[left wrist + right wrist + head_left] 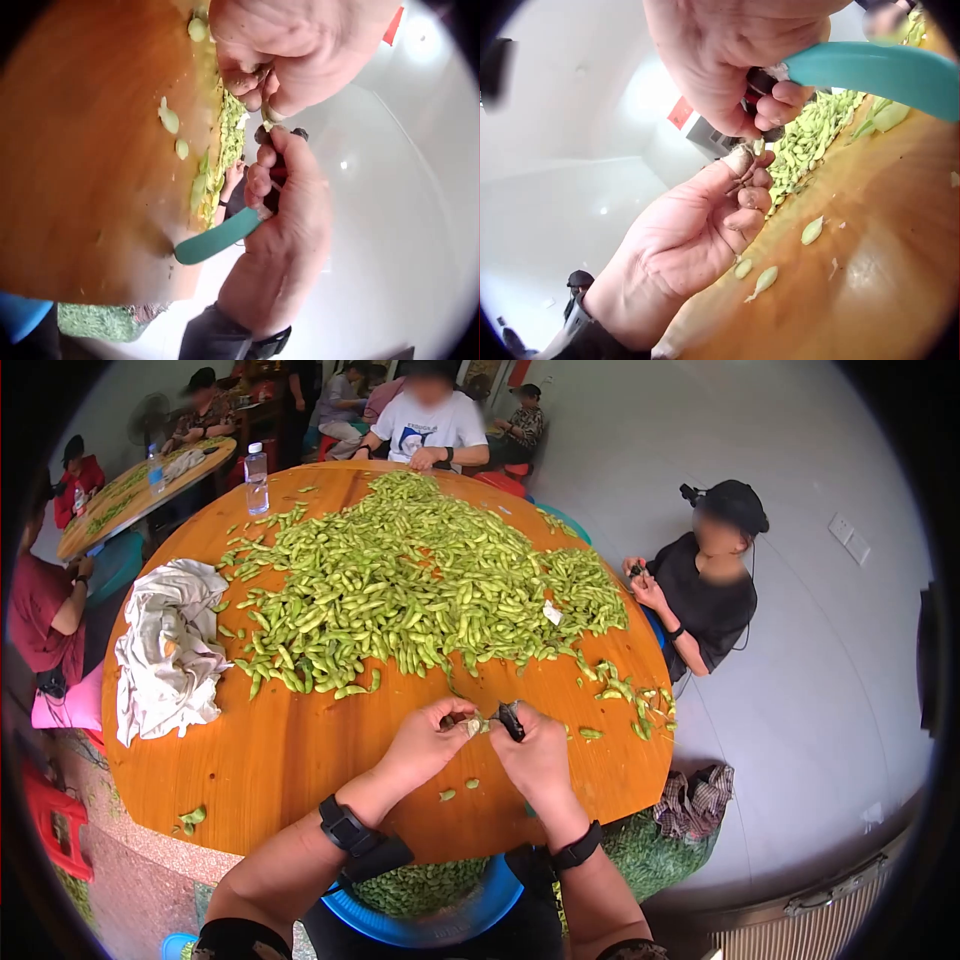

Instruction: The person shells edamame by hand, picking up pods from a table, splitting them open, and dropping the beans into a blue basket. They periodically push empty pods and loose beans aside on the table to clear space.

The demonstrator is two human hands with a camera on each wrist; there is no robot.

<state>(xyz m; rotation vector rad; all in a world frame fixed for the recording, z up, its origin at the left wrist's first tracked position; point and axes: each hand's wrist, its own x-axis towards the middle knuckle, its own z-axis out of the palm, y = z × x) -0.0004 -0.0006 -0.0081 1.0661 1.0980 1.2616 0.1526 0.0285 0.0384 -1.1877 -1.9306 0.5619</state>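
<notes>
My left hand [420, 745] pinches a small green pod [759, 147] between thumb and fingertips, above the table's near part. Close beside it, my right hand [535, 755] grips a tool with a black part [511, 721] and a teal handle [217, 238], fingers curled round it. The hands meet at the pod; the tool's working end is mostly hidden by fingers. In the right wrist view, the left thumb has a pale covering at its tip [739, 160]. A few loose green pods [447, 795] lie on the wood below the hands.
A big heap of green pods [400, 580] covers the round table's [270, 760] middle. White cloth [170, 650] lies left, a bottle [257, 480] behind it. Below the near edge is a blue basin [430, 935] of green pods. People sit across and at the right.
</notes>
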